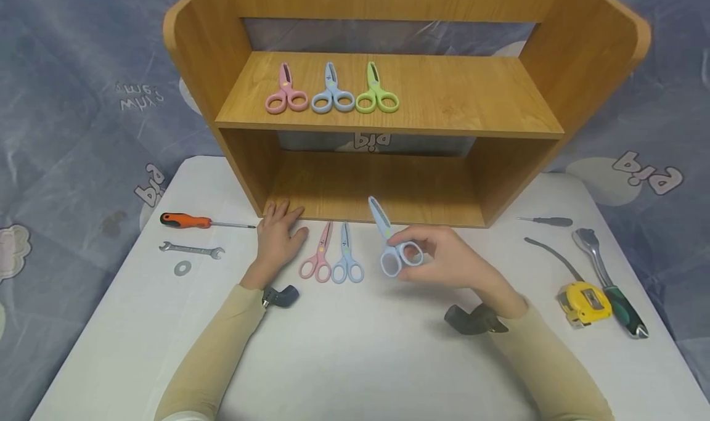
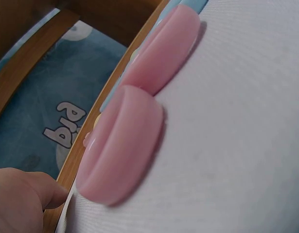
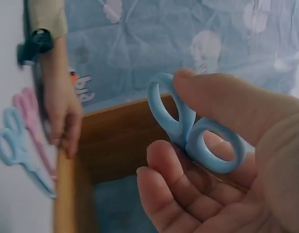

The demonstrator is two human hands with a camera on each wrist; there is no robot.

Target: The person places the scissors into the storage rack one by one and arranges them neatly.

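My right hand point(image 1: 444, 257) holds a pair of light blue scissors point(image 1: 391, 257) by the handle loops, blades pointing up toward the shelf. In the right wrist view the thumb and fingers are around the scissors' handles point(image 3: 215, 162). My left hand point(image 1: 277, 239) rests with spread fingers on the table at the shelf's front edge. Just right of it lie pink scissors point(image 1: 316, 264), with a second light blue pair point(image 1: 347, 264) beside them. Seen from the left wrist, the pink handle loops point(image 2: 122, 150) fill the middle, near my left thumb point(image 2: 32, 194).
A two-level wooden shelf point(image 1: 455, 97) stands at the back, with pink point(image 1: 285, 91), blue point(image 1: 331, 91) and green scissors point(image 1: 375, 91) on its upper board. Left lie a screwdriver point(image 1: 188, 220), wrench point(image 1: 191, 249) and washer point(image 1: 182, 268). Right are a tape measure point(image 1: 588, 302), ratchet point(image 1: 618, 304) and small screwdriver point(image 1: 549, 221).
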